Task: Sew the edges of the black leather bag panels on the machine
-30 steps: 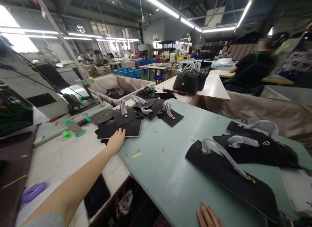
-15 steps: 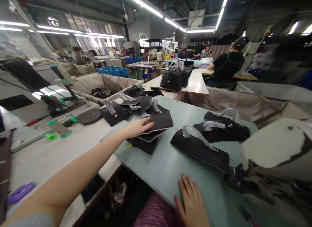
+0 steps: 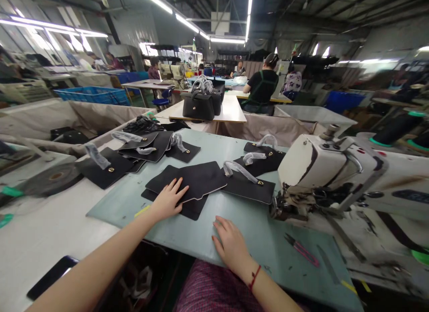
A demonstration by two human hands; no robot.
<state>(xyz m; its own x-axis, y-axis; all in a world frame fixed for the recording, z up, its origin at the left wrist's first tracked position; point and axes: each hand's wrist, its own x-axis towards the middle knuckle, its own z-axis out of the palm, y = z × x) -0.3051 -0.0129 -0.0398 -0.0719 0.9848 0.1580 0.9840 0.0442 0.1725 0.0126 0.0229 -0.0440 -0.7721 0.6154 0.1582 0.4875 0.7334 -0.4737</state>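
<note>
My left hand (image 3: 168, 198) lies with fingers spread on a black leather bag panel (image 3: 197, 180), which rests over other dark panels (image 3: 192, 208) on the pale green tabletop (image 3: 234, 231). Resting on the same surface near its front edge, my right hand (image 3: 230, 241) has its fingers stretched out and holds nothing. To the right of the panel lies a black bag piece (image 3: 250, 189) with a plastic-wrapped handle (image 3: 243, 170) and gold fittings. More handled black pieces (image 3: 264, 162) lie behind it. At the left is a group of black flaps (image 3: 109, 166) with wrapped handles.
A white sewing machine (image 3: 315, 169) stands at the right. Pink-handled thread snips (image 3: 301, 249) lie before it, and a phone (image 3: 52, 276) rests at lower left. Finished black bags (image 3: 197, 106) stand on a table ahead. A person (image 3: 264, 84) sits beyond.
My view has turned right, bringing the sewing machine into fuller sight. The black panel under my left hand has come nearer and now lies flatter. My right hand has moved forward on the table.
</note>
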